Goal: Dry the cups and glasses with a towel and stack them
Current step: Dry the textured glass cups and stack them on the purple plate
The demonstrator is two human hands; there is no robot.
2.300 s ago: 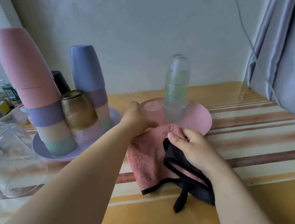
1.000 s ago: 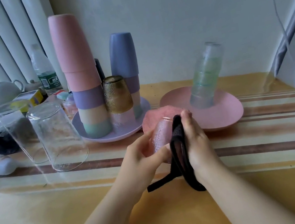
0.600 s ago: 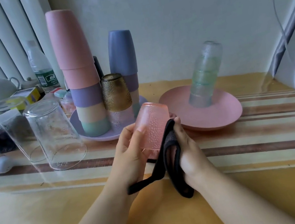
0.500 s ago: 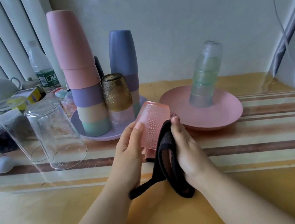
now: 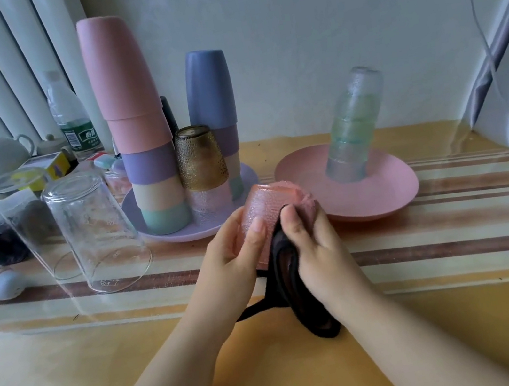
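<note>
Above the striped table (image 5: 454,226), both hands towel (image 5: 288,274) a pink glass (image 5: 263,211).

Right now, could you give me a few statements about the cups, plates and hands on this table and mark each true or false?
1. The left hand grips a pink dimpled glass. True.
2. The right hand holds nothing. False: it grips a pink towel with black edging.
3. The stack of clear greenish glasses stands on the pink plate. True.
4. The amber dimpled glass stands mouth up. False: it is upside down on the lilac plate.
</note>
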